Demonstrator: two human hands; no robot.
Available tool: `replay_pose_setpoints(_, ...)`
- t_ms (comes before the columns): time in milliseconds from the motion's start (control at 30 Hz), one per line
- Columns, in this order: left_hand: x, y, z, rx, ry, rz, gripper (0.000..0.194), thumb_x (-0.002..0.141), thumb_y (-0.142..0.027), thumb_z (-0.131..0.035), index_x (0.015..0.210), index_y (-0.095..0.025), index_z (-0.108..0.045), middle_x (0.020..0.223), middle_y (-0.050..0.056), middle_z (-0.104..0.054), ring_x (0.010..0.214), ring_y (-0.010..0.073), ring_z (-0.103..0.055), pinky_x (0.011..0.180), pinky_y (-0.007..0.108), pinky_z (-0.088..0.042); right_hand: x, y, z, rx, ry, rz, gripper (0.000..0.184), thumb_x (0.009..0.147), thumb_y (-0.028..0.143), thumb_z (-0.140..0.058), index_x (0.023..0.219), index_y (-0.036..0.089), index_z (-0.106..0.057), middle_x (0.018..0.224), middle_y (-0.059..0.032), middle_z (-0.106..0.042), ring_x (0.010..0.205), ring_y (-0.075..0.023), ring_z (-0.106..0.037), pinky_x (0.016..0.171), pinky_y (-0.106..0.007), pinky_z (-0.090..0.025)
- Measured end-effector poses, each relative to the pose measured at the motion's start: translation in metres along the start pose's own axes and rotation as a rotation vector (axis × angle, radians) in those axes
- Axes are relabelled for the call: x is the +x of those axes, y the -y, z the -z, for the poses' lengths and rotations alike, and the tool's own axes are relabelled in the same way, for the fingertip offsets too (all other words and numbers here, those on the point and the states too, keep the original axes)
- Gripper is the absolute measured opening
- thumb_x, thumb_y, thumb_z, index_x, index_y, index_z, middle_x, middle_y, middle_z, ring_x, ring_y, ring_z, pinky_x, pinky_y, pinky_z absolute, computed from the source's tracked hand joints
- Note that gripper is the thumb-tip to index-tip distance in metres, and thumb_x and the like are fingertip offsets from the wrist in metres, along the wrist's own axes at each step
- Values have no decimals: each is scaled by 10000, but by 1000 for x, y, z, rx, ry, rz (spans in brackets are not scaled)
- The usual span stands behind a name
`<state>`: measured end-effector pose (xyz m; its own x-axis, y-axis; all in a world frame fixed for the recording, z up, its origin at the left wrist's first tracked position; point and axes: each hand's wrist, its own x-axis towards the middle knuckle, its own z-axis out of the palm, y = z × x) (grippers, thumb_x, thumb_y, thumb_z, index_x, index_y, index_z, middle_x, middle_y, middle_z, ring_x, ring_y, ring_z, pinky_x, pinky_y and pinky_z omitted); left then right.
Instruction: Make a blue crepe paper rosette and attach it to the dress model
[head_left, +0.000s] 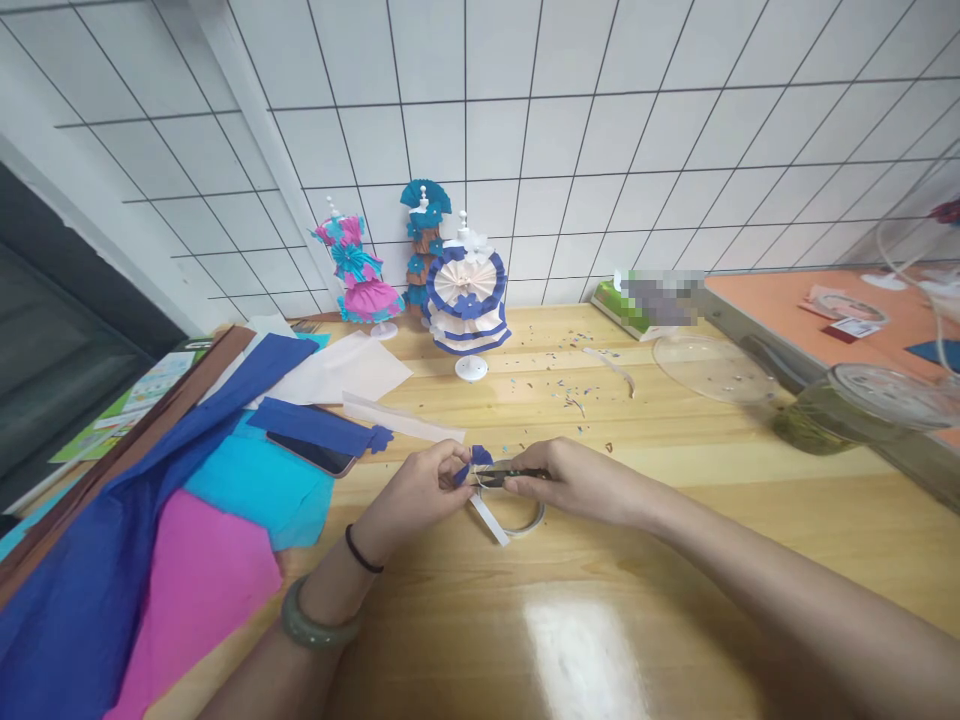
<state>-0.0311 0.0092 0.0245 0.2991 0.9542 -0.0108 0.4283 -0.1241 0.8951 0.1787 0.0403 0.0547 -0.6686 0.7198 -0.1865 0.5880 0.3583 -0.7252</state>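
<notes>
Head view: the left hand [427, 490] pinches a small blue crepe-paper piece [481, 457], which juts out just beyond its fingertips above the wooden table [420, 610]. The right hand's fingers are closed around small dark scissors [534, 473], whose tips reach in beside the paper. Lettering on the green box [616, 308] is blurred, and print on the leaflets [150, 385] at left is too small to read. The held piece looks deep blue and crinkled, its edge wavy.
</notes>
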Motion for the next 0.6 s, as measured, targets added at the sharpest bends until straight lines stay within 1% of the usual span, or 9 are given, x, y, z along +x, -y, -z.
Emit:
replay_pose_setpoints(133,3,7,0,-38,-42,36,159,685,-196,-542,835,-180,-493,587,-73,-393,543,69,-411,511,179,-331,-7,5,3,-91,-29,0,279,813,371,-443,885,193,-645,708,-24,-620,583,-133,-510,529,-227,-350)
replay_pose_setpoints(233,5,11,2,-105,-74,56,220,672,-205,-571,870,-180,-479,596,-76,-358,553,66,-411,537,182,-352,-16,-4,8,-125,-103,-29,324,833,389,-396,911,195,-644,782,-59,-646,669,-174,-565,588,-251,-391)
replay_pose_setpoints(333,5,10,4,-175,-63,80,260,668,-220,-589,892,-181,-464,603,-75,-359,568,70,-436,564,195,-378,-29,-32,14,-266,-244,-106,372,844,392,-356,1036,184,-597,925,-107,-638,785,-217,-590,671,-288,-421)
replay_pose_setpoints(433,5,6,5,-248,-39,120,299,671,-249,-601,918,-185,-443,606,-76,-380,583,79,-475,584,211,-397,-44,-71,19,-505,-443,-305,443,843,375,-336,1181,127,-482,1030,-156,-598,881,-266,-580,726,-337,-430)
replay_pose_setpoints(467,5,6,5,-269,-33,131,314,670,-260,-606,926,-187,-438,602,-77,-384,590,84,-488,589,217,-403,-50,-83,20,-570,-478,-356,448,846,361,-327,1198,121,-463,1019,-161,-598,870,-270,-585,721,-345,-434)
replay_pose_setpoints(533,5,5,4,-300,-17,141,343,662,-282,-620,933,-189,-432,594,-77,-399,606,95,-511,598,229,-413,-58,-100,21,-660,-496,-382,401,850,339,-322,1156,154,-502,962,-147,-607,818,-258,-592,695,-350,-440)
replay_pose_setpoints(600,5,5,3,-333,1,145,372,653,-294,-636,941,-188,-427,613,-66,-441,625,102,-531,607,238,-423,-63,-105,19,-772,-551,-372,348,844,339,-351,1073,187,-565,978,-162,-593,891,-297,-554,723,-401,-421)
